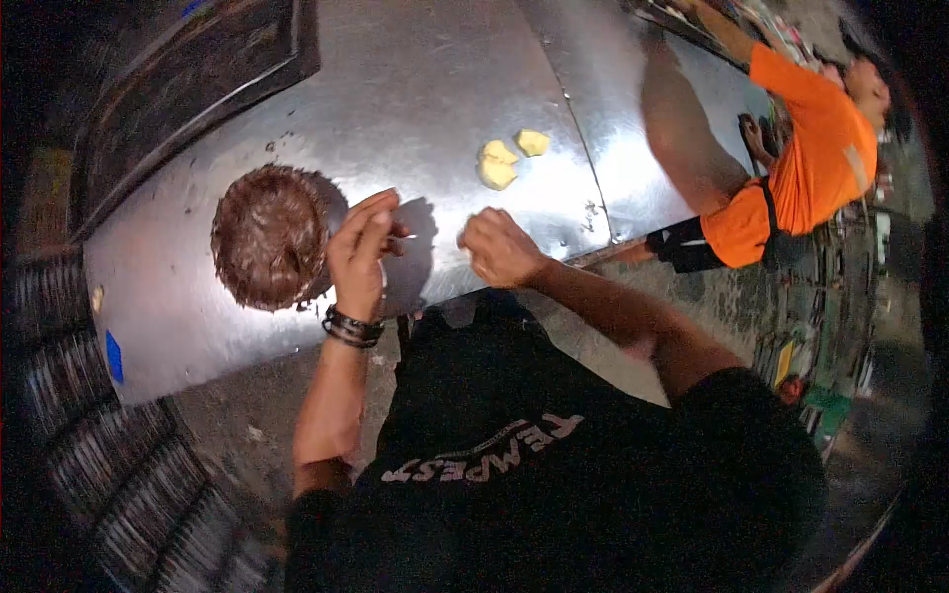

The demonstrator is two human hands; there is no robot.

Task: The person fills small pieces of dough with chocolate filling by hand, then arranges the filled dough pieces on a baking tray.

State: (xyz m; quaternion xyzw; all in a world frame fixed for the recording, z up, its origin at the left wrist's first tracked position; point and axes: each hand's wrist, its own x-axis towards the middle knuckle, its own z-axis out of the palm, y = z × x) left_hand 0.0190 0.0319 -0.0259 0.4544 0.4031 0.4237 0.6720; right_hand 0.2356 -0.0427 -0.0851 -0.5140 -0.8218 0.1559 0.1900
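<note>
My left hand (364,259), with dark bracelets at the wrist, is raised over the near part of the metal table (415,89). Its fingers are stretched out and slightly bent, and nothing shows in them. Close by its left side is a round, glossy brown mass (269,237) with a ragged edge, resting on the metal. My right hand (500,247) is closed, fingers curled in toward the left hand; I cannot tell what is inside it. Beyond it lie pale yellow lumps: a larger one (497,166) and a smaller one (533,143).
A person in an orange shirt (825,148) is at the right end of the table. A dark framed panel (188,104) lies at the far left. Stacked, ridged dark items (109,455) stand past the left edge, near a blue patch (114,357). A seam (583,148) crosses the tabletop.
</note>
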